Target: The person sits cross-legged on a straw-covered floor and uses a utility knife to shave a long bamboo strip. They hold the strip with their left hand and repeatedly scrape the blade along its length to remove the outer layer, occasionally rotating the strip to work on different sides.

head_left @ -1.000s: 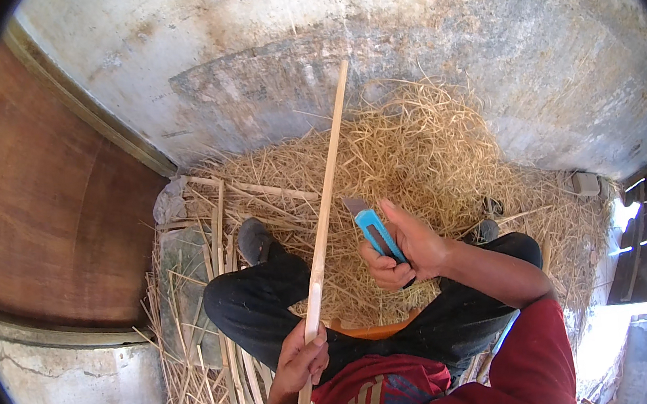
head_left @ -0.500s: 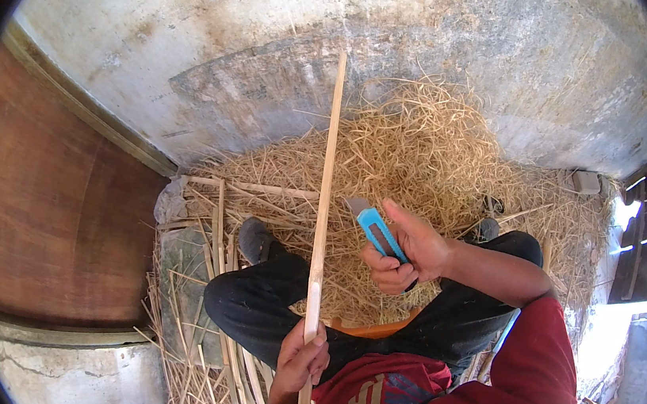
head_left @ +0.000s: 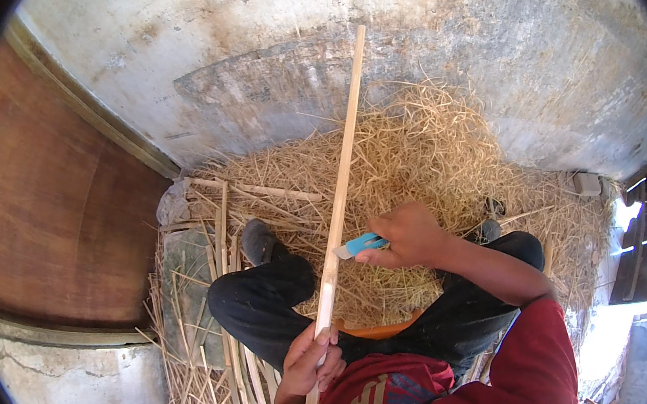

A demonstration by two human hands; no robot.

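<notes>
A long pale strip of wood or bamboo (head_left: 348,139) slants up from my lap toward the wall. My left hand (head_left: 312,359) is wrapped round its lower part. In my right hand (head_left: 409,236) is a blue utility knife (head_left: 364,244), its handle partly covered by my fingers. The knife's blade meets the strip at mid-length, at the top of a paler, freshly shaved stretch just above my left hand.
Curly shavings (head_left: 420,143) are heaped against the stained wall (head_left: 256,26). Several uncut strips (head_left: 237,363) lie left of my legs, beside a grey stone slab (head_left: 187,297). A brown wooden panel (head_left: 51,193) stands at left. Something orange (head_left: 382,329) shows between my thighs.
My right hand has turned and brought the knife blade down onto the strip. The strip's far end has shifted up and to the right, my left hand moving slightly right with it.
</notes>
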